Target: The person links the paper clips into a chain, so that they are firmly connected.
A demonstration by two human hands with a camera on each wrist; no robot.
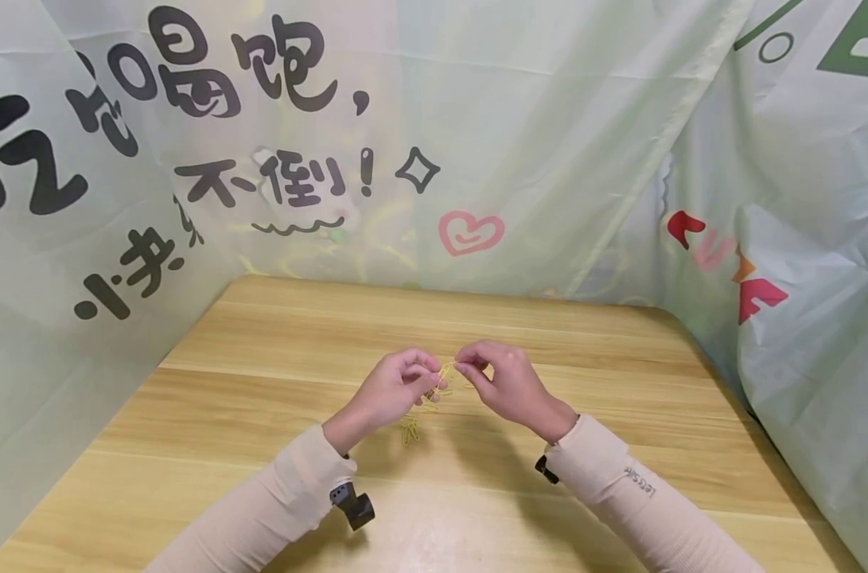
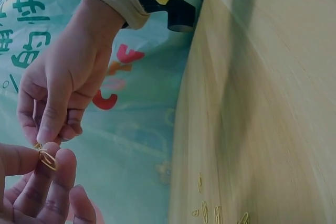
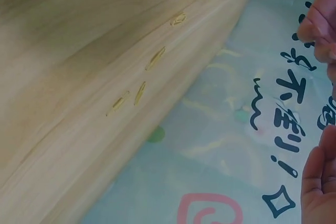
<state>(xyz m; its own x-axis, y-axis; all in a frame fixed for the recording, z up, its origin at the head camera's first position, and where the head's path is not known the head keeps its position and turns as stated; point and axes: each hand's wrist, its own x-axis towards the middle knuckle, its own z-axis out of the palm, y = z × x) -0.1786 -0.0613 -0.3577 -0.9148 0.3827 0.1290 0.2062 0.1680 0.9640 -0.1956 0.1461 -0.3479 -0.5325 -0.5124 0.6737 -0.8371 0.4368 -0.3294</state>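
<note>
In the head view, linked yellow paper clips (image 1: 445, 369) stretch between the two hands above the table. My left hand (image 1: 394, 387) pinches one side of them between thumb and index finger. The fingertips of my right hand (image 1: 508, 386) pinch the other side. From the left wrist, the looped wire of the clips (image 2: 47, 159) shows at the left hand's (image 2: 39, 187) fingertips, and the right hand (image 2: 71, 77) meets it from above. At the right wrist view's edge, both hands are partly cut off and the held clips are out of sight.
A small pile of yellow paper clips (image 1: 409, 430) lies on the wooden table (image 1: 262, 493) below the left hand. Several loose clips (image 3: 155, 58) are spread in a line beside it. Printed curtains (image 1: 548, 159) enclose the table's back and sides.
</note>
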